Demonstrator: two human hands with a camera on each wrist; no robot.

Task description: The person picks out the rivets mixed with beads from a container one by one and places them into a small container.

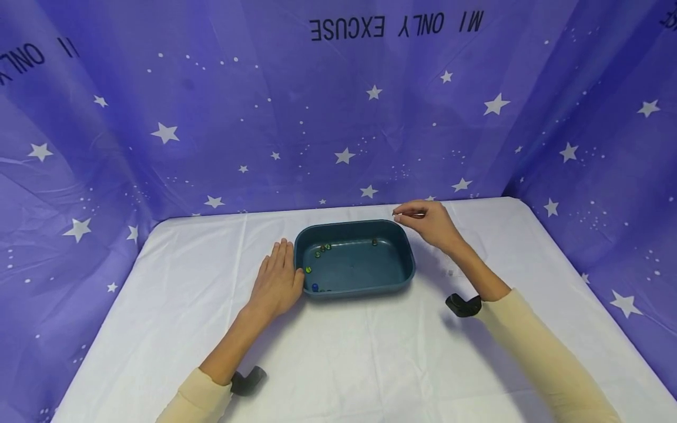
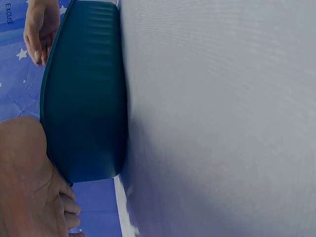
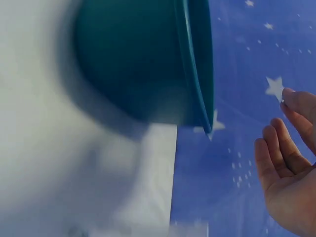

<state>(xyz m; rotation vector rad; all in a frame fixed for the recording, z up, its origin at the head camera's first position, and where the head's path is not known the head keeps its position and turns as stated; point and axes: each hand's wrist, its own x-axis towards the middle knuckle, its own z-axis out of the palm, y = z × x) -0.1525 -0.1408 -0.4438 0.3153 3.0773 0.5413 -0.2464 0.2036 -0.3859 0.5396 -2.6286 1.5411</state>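
A dark teal plastic basin (image 1: 353, 292) stands on the white table with several small glass marbles in it. One marble is blue (image 1: 315, 287), another green (image 1: 308, 269); most lie along the left side. My left hand (image 1: 276, 282) lies flat against the basin's left end, fingers straight, its thumb at the rim. My right hand (image 1: 431, 224) is raised just beyond the back right corner. Thumb and index finger pinch what looks like a small marble, mostly hidden by the fingertips; in the right wrist view the other fingers (image 3: 282, 150) are loosely bent.
A clear, small round thing (image 1: 450, 272) lies on the white cloth (image 1: 370, 364) right of the basin. Behind the table's back edge hangs a purple curtain (image 1: 296, 135) with white stars. Black devices (image 1: 463, 305) sit at both wrists.
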